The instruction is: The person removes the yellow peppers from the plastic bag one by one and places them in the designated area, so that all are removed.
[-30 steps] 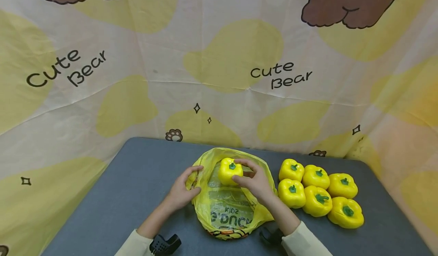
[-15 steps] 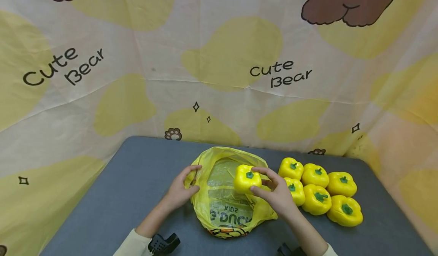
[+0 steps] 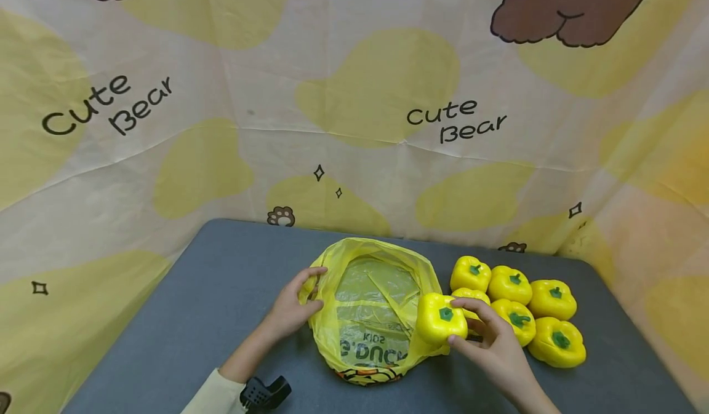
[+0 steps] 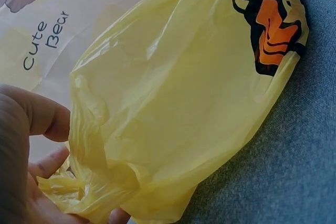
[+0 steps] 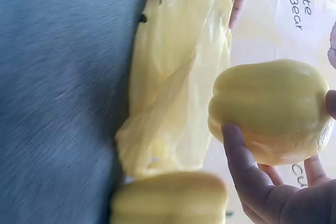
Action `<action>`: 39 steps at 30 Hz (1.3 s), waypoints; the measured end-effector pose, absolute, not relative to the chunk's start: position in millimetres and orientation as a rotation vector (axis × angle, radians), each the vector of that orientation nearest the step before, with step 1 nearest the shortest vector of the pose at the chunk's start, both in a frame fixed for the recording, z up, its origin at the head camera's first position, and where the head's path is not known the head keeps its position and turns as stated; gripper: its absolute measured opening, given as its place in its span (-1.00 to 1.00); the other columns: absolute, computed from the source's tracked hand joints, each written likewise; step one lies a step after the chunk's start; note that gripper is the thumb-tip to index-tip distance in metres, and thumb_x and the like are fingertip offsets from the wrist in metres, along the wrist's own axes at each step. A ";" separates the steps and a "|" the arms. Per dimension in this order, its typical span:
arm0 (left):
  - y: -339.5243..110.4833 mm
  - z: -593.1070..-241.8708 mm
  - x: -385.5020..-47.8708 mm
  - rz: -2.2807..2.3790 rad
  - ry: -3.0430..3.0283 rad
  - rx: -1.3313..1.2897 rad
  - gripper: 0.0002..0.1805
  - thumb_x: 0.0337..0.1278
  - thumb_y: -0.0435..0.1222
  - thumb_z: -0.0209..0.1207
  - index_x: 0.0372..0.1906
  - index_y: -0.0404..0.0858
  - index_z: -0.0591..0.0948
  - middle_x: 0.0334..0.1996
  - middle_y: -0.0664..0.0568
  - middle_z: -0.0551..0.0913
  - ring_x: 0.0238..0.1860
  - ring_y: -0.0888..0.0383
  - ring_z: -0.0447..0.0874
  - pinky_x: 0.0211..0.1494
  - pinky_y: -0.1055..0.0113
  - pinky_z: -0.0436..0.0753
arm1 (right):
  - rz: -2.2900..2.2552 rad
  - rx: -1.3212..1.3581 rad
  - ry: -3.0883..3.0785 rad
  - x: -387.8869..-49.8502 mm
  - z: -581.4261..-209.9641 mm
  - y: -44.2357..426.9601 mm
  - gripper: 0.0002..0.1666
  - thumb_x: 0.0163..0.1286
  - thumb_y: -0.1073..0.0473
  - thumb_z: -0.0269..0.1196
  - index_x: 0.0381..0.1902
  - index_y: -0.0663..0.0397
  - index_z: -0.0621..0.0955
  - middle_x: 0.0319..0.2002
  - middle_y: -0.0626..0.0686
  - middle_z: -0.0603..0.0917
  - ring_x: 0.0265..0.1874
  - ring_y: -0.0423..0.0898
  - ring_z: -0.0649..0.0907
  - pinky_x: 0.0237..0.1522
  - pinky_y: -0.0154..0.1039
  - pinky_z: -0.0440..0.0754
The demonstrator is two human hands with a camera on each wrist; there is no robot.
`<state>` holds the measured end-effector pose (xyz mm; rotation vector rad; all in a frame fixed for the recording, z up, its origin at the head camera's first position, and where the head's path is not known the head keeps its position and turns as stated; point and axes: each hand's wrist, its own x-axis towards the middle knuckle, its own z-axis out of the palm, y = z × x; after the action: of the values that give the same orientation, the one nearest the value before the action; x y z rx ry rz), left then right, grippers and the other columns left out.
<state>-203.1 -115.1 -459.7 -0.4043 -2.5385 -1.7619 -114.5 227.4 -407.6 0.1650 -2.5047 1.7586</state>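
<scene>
A yellow bell pepper [image 3: 441, 320] with a green stem is held in the right hand [image 3: 495, 346], thumb and fingers on its sides. It is up off the table, in front of the right rim of a yellow plastic bag [image 3: 327, 334]. In the right wrist view the pepper [image 5: 270, 108] hangs apart from the bag [image 5: 168, 87]. The left hand [image 3: 293, 300] holds the bag's left rim. In the left wrist view its fingers [image 4: 50, 116] curl at the bag's gathered edge [image 4: 89, 182]. The bag stands with its mouth wide, printed lettering visible inside.
Several more yellow bell peppers [image 3: 554, 299] sit in two rows right of the bag; the held pepper and right hand partly cover the nearest ones. The grey table [image 3: 232, 278] ends at a patterned cloth backdrop [image 3: 354, 94].
The right hand has carried the pepper from over the bag's mouth to the right and nearer, to the bag's right rim. The left hand and bag stay nearly still.
</scene>
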 end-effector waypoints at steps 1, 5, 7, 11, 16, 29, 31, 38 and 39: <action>-115.0 -459.1 -203.0 -1.769 -2.537 -0.404 -0.40 -0.01 -0.49 0.18 0.24 -0.17 0.47 0.31 -0.09 0.44 0.09 -0.05 0.53 0.06 0.10 0.50 | 1.757 0.146 -2.508 -111.1 -408.4 230.9 -0.40 0.15 0.33 0.36 0.17 0.15 0.46 0.05 -0.28 0.51 -0.14 -0.28 0.62 -0.31 -0.23 0.68; -114.6 -457.9 -203.2 -1.767 -2.552 -0.397 -0.40 -0.01 -0.48 0.18 0.24 -0.15 0.47 0.32 -0.08 0.43 0.06 -0.03 0.52 0.03 0.14 0.49 | 1.685 0.079 -2.531 -101.1 -413.3 245.0 -0.34 0.13 0.37 0.36 0.20 0.16 0.41 0.03 -0.33 0.48 -0.09 -0.42 0.55 -0.33 -0.24 0.68; -114.3 -458.0 -203.9 -1.759 -2.560 -0.391 -0.39 -0.01 -0.49 0.17 0.24 -0.14 0.47 0.31 -0.07 0.44 0.04 -0.02 0.52 0.02 0.16 0.48 | 1.660 0.027 -2.561 -98.1 -416.3 252.0 -0.31 0.13 0.34 0.37 0.23 0.12 0.38 0.03 -0.38 0.45 -0.08 -0.49 0.51 -0.32 -0.26 0.67; -113.7 -458.5 -205.6 -1.743 -2.574 -0.365 -0.38 -0.03 -0.49 0.17 0.24 -0.13 0.47 0.31 -0.04 0.44 0.01 0.02 0.52 -0.01 0.20 0.47 | 1.539 -0.020 -2.633 -94.7 -422.2 263.1 -0.29 0.13 0.28 0.39 0.24 0.06 0.39 0.02 -0.41 0.44 -0.07 -0.54 0.47 -0.23 -0.32 0.61; -113.4 -458.0 -205.4 -1.742 -2.580 -0.340 -0.38 -0.03 -0.48 0.16 0.24 -0.10 0.47 0.31 -0.01 0.44 0.04 0.02 0.52 0.02 0.18 0.47 | 1.438 -0.064 -2.696 -93.5 -427.3 270.2 -0.30 0.13 0.22 0.41 0.23 0.07 0.43 0.01 -0.36 0.48 -0.08 -0.55 0.45 -0.19 -0.35 0.54; -113.8 -459.1 -205.3 -1.744 -2.568 -0.381 -0.39 -0.01 -0.47 0.17 0.25 -0.14 0.46 0.32 -0.08 0.43 0.13 -0.11 0.53 0.06 0.11 0.53 | 1.422 -0.280 -2.839 -95.0 -435.2 274.0 -0.18 0.12 0.07 0.43 0.28 0.12 0.35 0.24 0.18 0.44 -0.15 -0.65 0.33 -0.14 -0.32 0.55; -113.7 -459.0 -204.6 -1.744 -2.568 -0.370 -0.39 -0.01 -0.47 0.17 0.24 -0.13 0.47 0.32 -0.05 0.44 0.13 -0.09 0.54 0.07 0.12 0.53 | 1.428 -0.278 -2.836 -94.9 -437.4 274.0 -0.18 0.11 0.08 0.43 0.28 0.13 0.35 0.23 0.18 0.44 -0.15 -0.65 0.33 -0.15 -0.33 0.55; -113.9 -460.8 -202.5 -1.750 -2.566 -0.339 -0.39 -0.03 -0.47 0.19 0.24 -0.11 0.47 0.32 -0.02 0.44 0.11 -0.07 0.55 0.08 0.11 0.53 | 1.447 -0.258 -2.825 -95.4 -443.7 273.7 -0.19 0.10 0.11 0.44 0.27 0.15 0.36 0.22 0.17 0.44 -0.14 -0.65 0.33 -0.15 -0.34 0.56; -114.0 -461.1 -202.2 -1.752 -2.564 -0.348 -0.39 -0.02 -0.47 0.19 0.24 -0.12 0.47 0.32 -0.04 0.44 0.12 -0.07 0.55 0.08 0.11 0.52 | 1.453 -0.269 -2.832 -95.5 -444.1 273.7 -0.18 0.10 0.10 0.44 0.27 0.15 0.35 0.23 0.17 0.44 -0.15 -0.65 0.33 -0.15 -0.34 0.55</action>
<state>-202.2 -114.0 -461.1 -0.3478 -2.5639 -1.7521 -95.5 273.7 -444.1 -0.2695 -2.8319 1.4528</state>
